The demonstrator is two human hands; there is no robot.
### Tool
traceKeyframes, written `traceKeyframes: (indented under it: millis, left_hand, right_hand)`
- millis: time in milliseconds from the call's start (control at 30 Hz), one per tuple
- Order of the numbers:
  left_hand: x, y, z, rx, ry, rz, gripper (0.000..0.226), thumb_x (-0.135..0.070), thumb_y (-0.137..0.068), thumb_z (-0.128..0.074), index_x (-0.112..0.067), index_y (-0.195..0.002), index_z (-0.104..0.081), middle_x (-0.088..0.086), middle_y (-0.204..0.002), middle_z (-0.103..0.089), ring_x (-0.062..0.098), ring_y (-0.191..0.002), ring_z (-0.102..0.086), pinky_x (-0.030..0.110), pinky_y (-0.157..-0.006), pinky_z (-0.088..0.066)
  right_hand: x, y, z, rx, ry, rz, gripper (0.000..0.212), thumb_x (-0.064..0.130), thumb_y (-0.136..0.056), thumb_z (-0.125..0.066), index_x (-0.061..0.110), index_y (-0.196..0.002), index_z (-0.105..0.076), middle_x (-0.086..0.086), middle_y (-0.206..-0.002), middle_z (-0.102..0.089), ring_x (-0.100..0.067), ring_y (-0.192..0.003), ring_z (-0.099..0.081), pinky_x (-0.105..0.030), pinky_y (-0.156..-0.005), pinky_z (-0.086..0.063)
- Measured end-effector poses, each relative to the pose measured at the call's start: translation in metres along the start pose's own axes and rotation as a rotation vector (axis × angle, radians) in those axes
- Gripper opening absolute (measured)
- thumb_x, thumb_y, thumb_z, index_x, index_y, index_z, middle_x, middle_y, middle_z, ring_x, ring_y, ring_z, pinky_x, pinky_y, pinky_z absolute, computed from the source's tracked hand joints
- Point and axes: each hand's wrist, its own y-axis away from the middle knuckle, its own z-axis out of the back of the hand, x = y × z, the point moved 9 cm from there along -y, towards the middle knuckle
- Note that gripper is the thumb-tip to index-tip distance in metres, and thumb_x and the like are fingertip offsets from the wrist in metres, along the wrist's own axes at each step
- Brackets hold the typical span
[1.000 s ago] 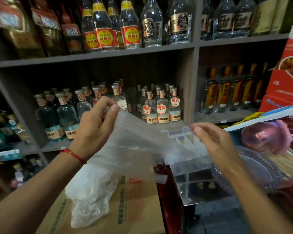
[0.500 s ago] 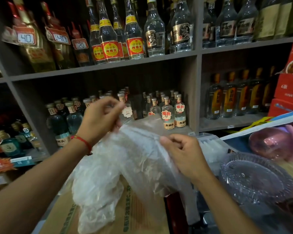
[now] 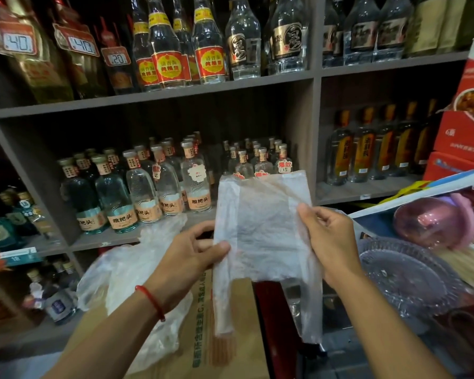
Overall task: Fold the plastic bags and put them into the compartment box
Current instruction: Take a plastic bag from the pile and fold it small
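While both hands pinch the plastic bag [image 3: 260,225], price tags [image 3: 19,43] read "40".

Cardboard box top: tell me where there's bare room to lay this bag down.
Bare strip of the cardboard box between the loose bags and its right edge, under the held bag. Crowded right: glass dish. Shelves full of bottles.

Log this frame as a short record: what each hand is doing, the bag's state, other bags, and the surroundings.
left hand: pinches the bag's left edge
right hand: grips the bag's right edge
plastic bag: held up flat, handles hanging down
loose bags: crumpled heap on the cardboard box
compartment box: not visible
surroundings: shelves of bottles, glass dish at right
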Motion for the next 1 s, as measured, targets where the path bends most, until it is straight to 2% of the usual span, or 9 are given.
traceKeyframes:
  millis: [100, 167, 233, 333, 467, 533, 700, 833, 1000]
  left_hand:
    - [-0.007, 0.0, 0.011, -0.041, -0.034, -0.01, 0.052, -0.02, -0.087, -0.075, -0.02, -0.135, -0.056, 0.02, -0.107, -0.077, 0.037, -0.098, -0.076, 0.038, -0.079, -0.063]
    - [-0.008, 0.001, 0.02, -0.065, -0.029, 0.01, 0.055, -0.02, -0.087, -0.074, -0.024, -0.137, -0.052, 0.021, -0.106, -0.077, 0.037, -0.099, -0.076, 0.038, -0.079, -0.063]
    - [-0.008, 0.002, 0.028, -0.085, -0.032, 0.019, 0.056, -0.017, -0.089, -0.072, -0.026, -0.139, -0.048, 0.022, -0.105, -0.077, 0.037, -0.099, -0.076, 0.039, -0.08, -0.063]
    - [-0.012, 0.004, 0.039, -0.12, -0.078, -0.008, 0.057, -0.016, -0.089, -0.072, -0.026, -0.141, -0.048, 0.021, -0.098, -0.078, 0.032, -0.095, -0.077, 0.032, -0.076, -0.062]
    - [-0.019, 0.007, 0.05, -0.183, -0.229, -0.082, 0.057, -0.02, -0.088, -0.075, -0.031, -0.14, -0.052, 0.016, -0.077, -0.077, 0.017, -0.08, -0.075, 0.02, -0.07, -0.056]
    - [-0.024, 0.008, 0.052, -0.21, -0.29, -0.121, 0.055, -0.027, -0.087, -0.076, -0.037, -0.136, -0.055, 0.016, -0.076, -0.076, 0.015, -0.076, -0.073, 0.022, -0.07, -0.056]
    - [-0.038, 0.013, 0.053, -0.228, -0.285, -0.193, 0.031, -0.028, -0.085, -0.074, -0.037, -0.115, -0.07, 0.023, -0.08, -0.074, 0.037, -0.08, -0.071, 0.033, -0.076, -0.061]
    - [-0.041, 0.016, 0.051, -0.184, -0.306, -0.176, 0.026, -0.028, -0.083, -0.076, -0.029, -0.109, -0.077, 0.008, -0.095, -0.079, 0.021, -0.095, -0.076, 0.028, -0.08, -0.061]
    - [-0.043, 0.019, 0.053, -0.243, -0.576, -0.19, 0.037, -0.013, -0.08, -0.085, -0.03, -0.112, -0.077, 0.0, -0.094, -0.075, 0.009, -0.089, -0.069, 0.018, -0.08, -0.059]
  right_hand:
    - [-0.015, 0.001, -0.007, 0.148, -0.001, -0.166, 0.059, 0.066, -0.094, -0.06, 0.01, -0.103, -0.076, -0.007, -0.081, -0.075, -0.025, -0.072, -0.071, -0.038, -0.07, -0.056]
    - [-0.024, 0.011, -0.021, 0.349, -0.01, -0.277, 0.061, 0.071, -0.085, -0.059, 0.021, -0.116, -0.074, 0.0, -0.093, -0.079, -0.016, -0.078, -0.075, -0.034, -0.073, -0.055]
    - [-0.028, 0.019, -0.03, 0.473, 0.056, -0.279, 0.06, 0.058, -0.079, -0.072, 0.03, -0.132, -0.064, 0.0, -0.111, -0.079, -0.016, -0.096, -0.077, -0.037, -0.085, -0.058]
    - [-0.02, 0.018, -0.031, 0.447, 0.062, -0.138, 0.064, 0.027, -0.089, -0.081, 0.037, -0.144, -0.051, -0.006, -0.108, -0.08, -0.019, -0.099, -0.077, -0.042, -0.093, -0.058]
    - [-0.001, 0.018, -0.025, 0.381, 0.06, 0.039, 0.061, 0.032, -0.091, -0.079, 0.057, -0.137, -0.047, -0.003, -0.091, -0.081, -0.015, -0.088, -0.078, -0.027, -0.084, -0.055]
    - [0.002, 0.018, -0.024, 0.393, 0.08, 0.069, 0.055, 0.036, -0.091, -0.079, 0.061, -0.13, -0.049, -0.004, -0.092, -0.081, -0.016, -0.089, -0.078, -0.033, -0.089, -0.055]
    - [0.014, 0.023, -0.023, 0.426, 0.144, 0.155, 0.033, 0.024, -0.09, -0.08, 0.047, -0.112, -0.07, 0.003, -0.089, -0.077, -0.014, -0.083, -0.078, -0.026, -0.08, -0.062]
    - [0.019, 0.024, -0.021, 0.377, 0.177, 0.204, 0.024, 0.013, -0.089, -0.08, 0.03, -0.106, -0.077, 0.006, -0.087, -0.078, -0.012, -0.079, -0.077, -0.024, -0.081, -0.062]
    - [0.03, 0.027, -0.017, 0.307, 0.312, 0.298, 0.02, 0.018, -0.087, -0.084, 0.032, -0.1, -0.077, 0.009, -0.087, -0.075, -0.011, -0.083, -0.07, -0.023, -0.079, -0.061]
